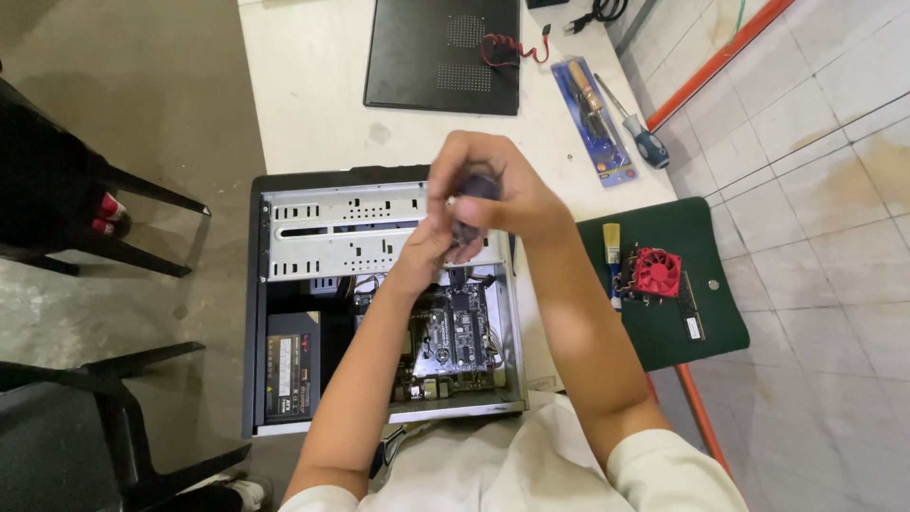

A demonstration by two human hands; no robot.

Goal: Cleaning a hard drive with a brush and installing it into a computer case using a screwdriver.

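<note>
Both hands met on a dark screwdriver handle above an open computer case.

The right hand (493,185) was curled tight around the top of the screwdriver handle (471,213), while the left hand (422,251) pinched it from below with thumb and fingers pressed together (the tip itself was hidden by the hands). Directly under both hands lay the open computer case (379,294), its motherboard (450,327) just beneath the left wrist. Beyond the right hand lay a black side panel (444,55) and a loose screwdriver (633,125); well to its right sat a green mat (706,246) bearing a red cooling fan (656,272).
</note>
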